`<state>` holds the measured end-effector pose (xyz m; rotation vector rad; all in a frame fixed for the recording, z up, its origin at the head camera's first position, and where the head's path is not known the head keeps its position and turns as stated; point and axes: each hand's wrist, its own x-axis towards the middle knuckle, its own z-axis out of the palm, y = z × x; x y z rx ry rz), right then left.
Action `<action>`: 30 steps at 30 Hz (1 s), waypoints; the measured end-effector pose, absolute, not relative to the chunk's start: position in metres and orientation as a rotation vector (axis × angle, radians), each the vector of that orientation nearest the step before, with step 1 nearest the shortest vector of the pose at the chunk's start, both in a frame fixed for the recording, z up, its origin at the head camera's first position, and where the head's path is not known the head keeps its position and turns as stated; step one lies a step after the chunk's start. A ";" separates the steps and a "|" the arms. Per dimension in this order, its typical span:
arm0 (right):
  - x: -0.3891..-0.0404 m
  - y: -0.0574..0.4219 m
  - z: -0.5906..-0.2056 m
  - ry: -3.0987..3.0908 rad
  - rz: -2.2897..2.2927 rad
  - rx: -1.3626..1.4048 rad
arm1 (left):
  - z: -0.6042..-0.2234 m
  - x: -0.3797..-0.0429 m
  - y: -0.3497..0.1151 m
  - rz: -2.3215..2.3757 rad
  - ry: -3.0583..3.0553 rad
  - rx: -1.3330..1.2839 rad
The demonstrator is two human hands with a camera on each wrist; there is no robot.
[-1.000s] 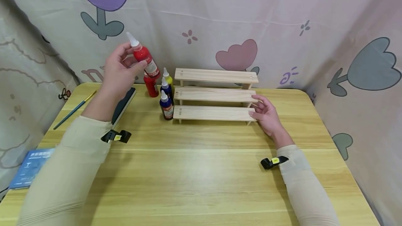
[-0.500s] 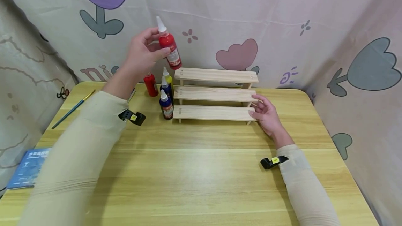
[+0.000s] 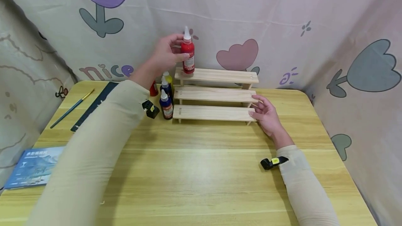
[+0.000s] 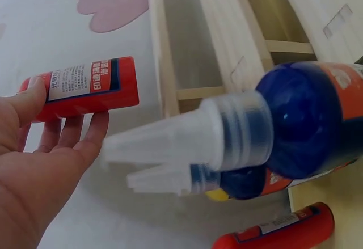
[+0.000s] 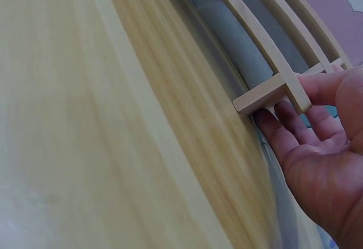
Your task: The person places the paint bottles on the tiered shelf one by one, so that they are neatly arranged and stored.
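My left hand [image 3: 168, 54] grips a red squeeze bottle [image 3: 188, 57] with a white pointed nozzle. The bottle stands nearly upright over the left end of the top board of a three-step wooden rack [image 3: 215, 94]. A narrow gap shows between the base of this red bottle [image 4: 85, 87] and the rack in the left wrist view. At the rack's right end, my right hand [image 3: 267, 116] holds the side, thumb on the lowest board [image 5: 266, 39] and fingers by the side support. Two blue bottles [image 3: 166, 109], a yellow bottle [image 3: 168, 77] and another red bottle [image 3: 153, 90] stand left of the rack.
A paintbrush [image 3: 72, 108] and a dark flat strip-like object [image 3: 94, 107], partly behind the left sleeve, lie on the table's left. A blue book [image 3: 32, 166] lies near the left edge. A patterned curtain [image 3: 204, 6] hangs behind the table.
My left hand has carried the red bottle rightward, from above the other bottles to over the top board, then lowered and straightened it. The right hand and rack have stayed put.
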<state>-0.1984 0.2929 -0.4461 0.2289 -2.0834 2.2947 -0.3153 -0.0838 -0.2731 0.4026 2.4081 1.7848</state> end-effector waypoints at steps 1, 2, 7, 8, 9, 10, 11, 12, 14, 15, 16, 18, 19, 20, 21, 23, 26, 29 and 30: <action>-0.198 0.293 -0.446 -2.081 2.294 0.228 | -0.274 -0.316 -0.082 1.784 2.403 0.414; -0.198 0.293 -0.446 -2.080 2.293 0.228 | -0.275 -0.316 -0.080 1.776 2.403 0.421; -0.199 0.293 -0.446 -2.077 2.296 0.230 | -0.277 -0.317 -0.075 1.772 2.381 0.412; -0.199 0.293 -0.446 -2.079 2.296 0.230 | -0.277 -0.318 -0.075 1.775 2.378 0.409; -0.199 0.293 -0.446 -2.076 2.301 0.230 | -0.278 -0.318 -0.075 1.778 2.375 0.406; -0.199 0.293 -0.446 -2.075 2.304 0.229 | -0.278 -0.319 -0.075 1.774 2.376 0.402; -0.199 0.293 -0.446 -2.072 2.307 0.228 | -0.279 -0.319 -0.074 1.769 2.377 0.400; -0.199 0.293 -0.446 -2.070 2.310 0.227 | -0.279 -0.320 -0.074 1.765 2.377 0.398; -0.198 0.293 -0.446 -2.066 2.316 0.226 | -0.281 -0.320 -0.074 1.753 2.378 0.397; -0.198 0.292 -0.446 -2.065 2.317 0.227 | -0.282 -0.321 -0.074 1.739 2.383 0.394; -0.198 0.292 -0.446 -2.066 2.316 0.227 | -0.283 -0.321 -0.074 1.729 2.386 0.387; -0.198 0.293 -0.446 -2.067 2.314 0.231 | -0.284 -0.322 -0.074 1.727 2.382 0.374; -0.198 0.293 -0.446 -2.068 2.313 0.233 | -0.285 -0.322 -0.074 1.727 2.381 0.368; -0.198 0.293 -0.446 -2.068 2.312 0.236 | -0.285 -0.322 -0.074 1.727 2.382 0.368; -0.198 0.293 -0.446 -2.067 2.311 0.237 | -0.286 -0.322 -0.074 1.731 2.380 0.368; -0.198 0.293 -0.446 -2.066 2.308 0.236 | -0.286 -0.323 -0.074 1.744 2.372 0.372; -0.198 0.294 -0.447 -2.064 2.307 0.232 | -0.287 -0.322 -0.073 1.747 2.369 0.384; -0.198 0.295 -0.448 -2.058 2.312 0.233 | -0.286 -0.322 -0.073 1.746 2.366 0.380; -0.199 0.295 -0.448 -2.057 2.312 0.235 | -0.286 -0.322 -0.074 1.749 2.362 0.379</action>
